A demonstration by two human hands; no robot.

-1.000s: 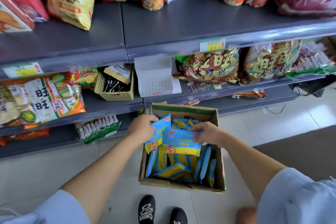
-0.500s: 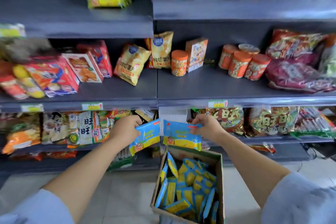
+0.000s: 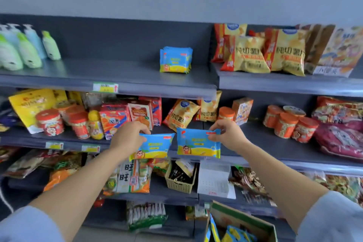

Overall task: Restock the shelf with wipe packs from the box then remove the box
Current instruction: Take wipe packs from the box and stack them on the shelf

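My left hand grips a blue and yellow wipe pack by its top left corner. A second wipe pack hangs from my right hand, pinched at its top right corner. Both packs are held side by side in front of the second shelf. Higher up, a small stack of the same wipe packs stands on the top shelf. The cardboard box sits on the floor at the bottom right, with several wipe packs inside.
Green and blue bottles stand at the top shelf's left end, yellow snack bags at its right. Jars, boxes and bags crowd the second shelf. A yellow basket and a white box sit on a lower shelf.
Both hands lifted a wipe pack each out of the box and raised them to the second shelf's height. The view tilted up, showing the top shelf.
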